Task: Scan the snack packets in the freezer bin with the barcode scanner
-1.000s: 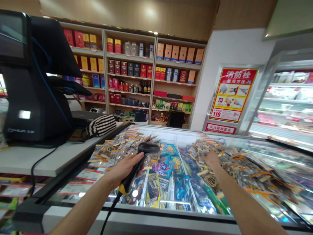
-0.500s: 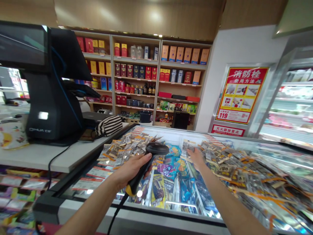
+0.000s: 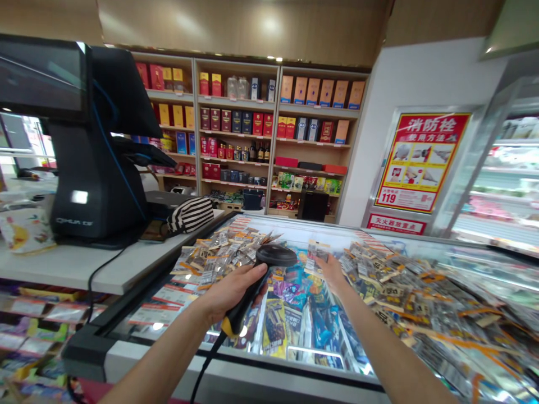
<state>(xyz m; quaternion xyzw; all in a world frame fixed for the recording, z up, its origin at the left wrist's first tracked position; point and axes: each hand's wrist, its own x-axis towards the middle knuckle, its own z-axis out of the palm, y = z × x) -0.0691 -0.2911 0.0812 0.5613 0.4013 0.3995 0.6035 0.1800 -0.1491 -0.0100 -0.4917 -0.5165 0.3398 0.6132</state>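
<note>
My left hand is wrapped round the handle of a black barcode scanner with a yellow-tipped grip, its head pointing away over the freezer's glass top. Ahead and to the right, my right hand pinches a small clear snack packet with a pale label strip, just above the glass. One pile of similar snack packets lies left of the scanner. A larger pile of packets spreads to the right of my right forearm. Beneath the glass are colourful frozen-treat bags.
A checkout terminal and a striped pouch stand on the white counter at left. The scanner's cord hangs over the freezer's front edge. Shelves of boxes line the back wall; a red sign hangs at right.
My right hand has moved a little left with the packet, closer to the scanner's head. The scanner stays in my left hand, and the view has shifted slightly.
</note>
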